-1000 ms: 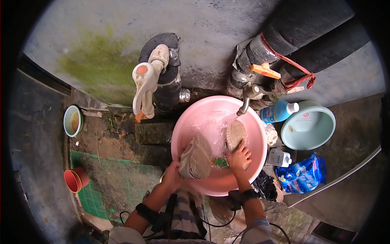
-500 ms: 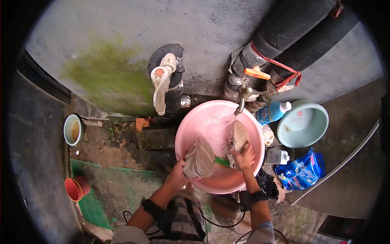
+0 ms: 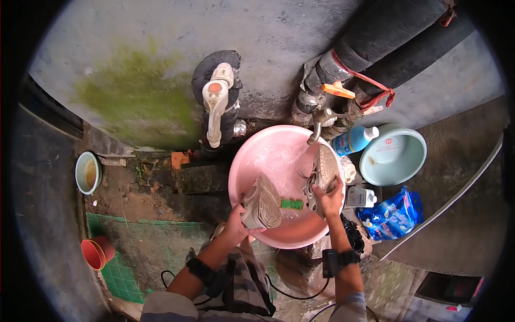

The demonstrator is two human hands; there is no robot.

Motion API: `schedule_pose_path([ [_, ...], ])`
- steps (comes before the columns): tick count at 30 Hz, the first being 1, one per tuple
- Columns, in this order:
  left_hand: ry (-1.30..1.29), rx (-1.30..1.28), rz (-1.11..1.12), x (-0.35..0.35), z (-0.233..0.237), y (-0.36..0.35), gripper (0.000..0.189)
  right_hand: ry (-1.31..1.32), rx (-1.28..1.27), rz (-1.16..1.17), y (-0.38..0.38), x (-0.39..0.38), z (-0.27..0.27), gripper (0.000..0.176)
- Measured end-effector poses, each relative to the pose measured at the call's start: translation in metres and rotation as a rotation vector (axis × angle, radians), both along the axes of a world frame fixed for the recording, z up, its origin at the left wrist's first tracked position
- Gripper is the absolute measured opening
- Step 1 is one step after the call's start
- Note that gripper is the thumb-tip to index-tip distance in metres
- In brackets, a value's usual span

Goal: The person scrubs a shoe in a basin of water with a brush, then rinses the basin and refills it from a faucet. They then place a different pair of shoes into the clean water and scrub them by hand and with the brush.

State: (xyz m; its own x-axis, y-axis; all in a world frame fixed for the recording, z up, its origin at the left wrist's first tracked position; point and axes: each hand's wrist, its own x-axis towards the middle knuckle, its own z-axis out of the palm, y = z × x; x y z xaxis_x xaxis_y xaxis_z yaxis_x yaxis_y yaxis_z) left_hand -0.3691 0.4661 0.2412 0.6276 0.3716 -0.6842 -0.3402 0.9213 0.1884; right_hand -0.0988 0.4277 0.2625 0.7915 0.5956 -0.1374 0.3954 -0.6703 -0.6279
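Observation:
A pink basin (image 3: 244, 161) holds water beneath a metal tap (image 3: 317, 124). My left hand (image 3: 236, 225) grips a light shoe (image 3: 262, 203) by its end at the basin's left side, its beige sole turned toward the right. On the other side, my right hand (image 3: 330, 197) is closed around a second shoe (image 3: 323, 166), held upright with its ridged sole facing right, close to the tap. Between the two shoes a green-bristled brush (image 3: 291, 204) lies in the water.
Right of the basin are a blue bottle (image 3: 355, 140), a pale green basin (image 3: 367, 161), a white bottle (image 3: 361, 197) and a blue detergent bag (image 3: 394, 214). A white tap (image 3: 215, 107) juts from the wall. Red buckets (image 3: 96, 252) and a small bowl (image 3: 79, 174) stand left.
My right hand has lifted its shoe slightly and brought it nearer the tap. More of the green brush now shows. The left hand's shoe stays in nearly the same place.

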Motion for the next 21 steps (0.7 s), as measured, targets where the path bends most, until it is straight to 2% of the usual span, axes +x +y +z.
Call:
schedule_pose_path([
  [2, 0.008, 0.004, -0.015, 0.000, 0.000, 0.000, 0.053, -0.158, -0.185, 0.045, 0.003, 0.003, -0.010, 0.094],
  [3, 0.010, 0.000, -0.017, 0.000, -0.001, 0.000, 0.053, -0.155, -0.189, 0.044, 0.004, 0.002, -0.013, 0.094],
  [6, -0.007, 0.002, -0.017, 0.001, -0.002, -0.001, 0.053, -0.394, -0.303, 0.124, 0.005, -0.001, -0.027, 0.098],
  [7, 0.008, 0.002, -0.018, 0.001, -0.001, -0.001, 0.053, -0.391, -0.303, 0.123, 0.005, 0.000, -0.032, 0.098],
  [10, 0.036, 0.008, -0.016, 0.002, 0.000, -0.001, 0.052, -0.334, -0.512, 0.172, 0.010, -0.004, -0.038, 0.098],
  [11, 0.048, 0.013, -0.015, 0.002, 0.000, -0.001, 0.052, -0.329, -0.507, 0.175, 0.009, -0.005, -0.043, 0.098],
  [14, -0.013, -0.050, 0.015, 0.001, -0.005, -0.002, 0.051, -0.439, -0.551, 0.388, 0.000, -0.010, -0.047, 0.088],
  [15, -0.014, -0.050, 0.010, 0.002, -0.002, -0.001, 0.051, -0.439, -0.552, 0.383, -0.004, -0.013, -0.045, 0.088],
  [17, 0.046, -0.022, 0.008, 0.003, 0.006, 0.000, 0.050, -0.604, -0.458, 0.644, -0.017, -0.021, -0.045, 0.081],
  [18, 0.046, -0.023, 0.006, 0.003, 0.005, 0.000, 0.050, -0.653, -0.359, 0.702, -0.023, -0.026, -0.045, 0.078],
  [19, 0.042, -0.011, -0.002, 0.002, 0.005, 0.000, 0.050, -0.652, -0.360, 0.702, -0.027, -0.026, -0.042, 0.078],
  [21, 0.041, 0.000, -0.010, 0.003, 0.006, -0.001, 0.050, -0.472, -0.473, 0.750, -0.033, -0.027, -0.037, 0.072],
])
